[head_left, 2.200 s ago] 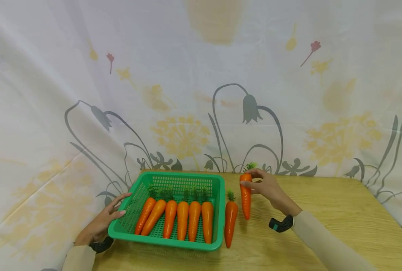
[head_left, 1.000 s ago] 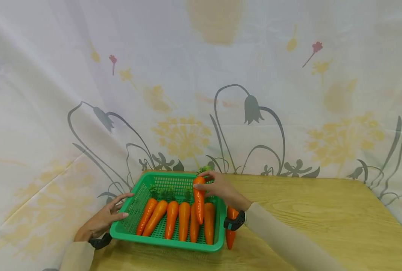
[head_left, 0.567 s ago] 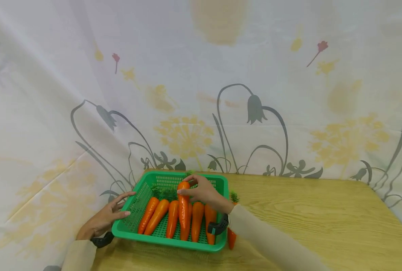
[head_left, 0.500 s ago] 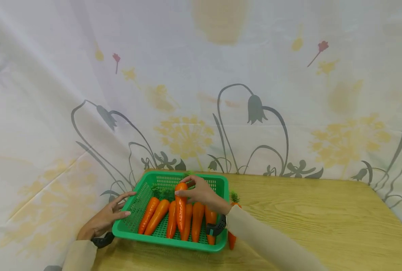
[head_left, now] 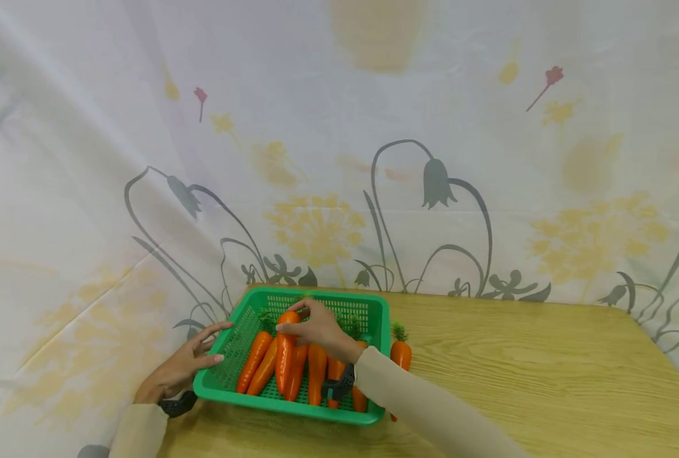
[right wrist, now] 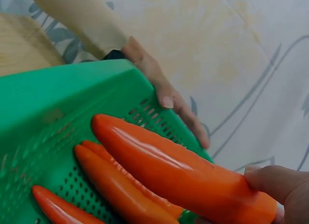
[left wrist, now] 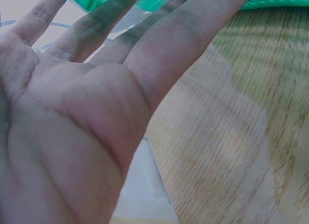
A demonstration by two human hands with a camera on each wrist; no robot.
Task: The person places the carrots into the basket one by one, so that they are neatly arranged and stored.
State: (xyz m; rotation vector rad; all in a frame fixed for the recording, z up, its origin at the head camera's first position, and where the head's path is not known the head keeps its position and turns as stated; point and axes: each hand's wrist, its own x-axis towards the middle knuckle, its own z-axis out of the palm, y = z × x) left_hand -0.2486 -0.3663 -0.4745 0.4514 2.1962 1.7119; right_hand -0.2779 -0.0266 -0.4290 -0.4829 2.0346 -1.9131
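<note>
My right hand (head_left: pixel 322 332) pinches a shiny orange carrot (head_left: pixel 283 364) near its leafy top, thumb on the near side. This carrot hangs tip down over the left part of a green perforated basket (head_left: pixel 259 402). In the right wrist view the held carrot (right wrist: pixel 164 163) overlaps other carrots below it. Several carrots lie side by side in the basket, like one orange carrot (head_left: pixel 252 362) at the left end. My left hand (head_left: pixel 182 367) rests against the basket's left rim, fingers (left wrist: pixel 169 45) extended in the left wrist view. The right forearm partly hides carrots at the basket's right side.
Another carrot (head_left: pixel 400 355) with a green top lies on the wooden table (head_left: pixel 534 369), just right of the basket, partly behind the right sleeve. A flower-printed cloth (head_left: pixel 328 159) hangs behind the table and along its left side.
The right hand has carried its carrot leftward from the table right of the basket to over the carrots inside. The left hand stays at the left rim. The view has shifted slightly.
</note>
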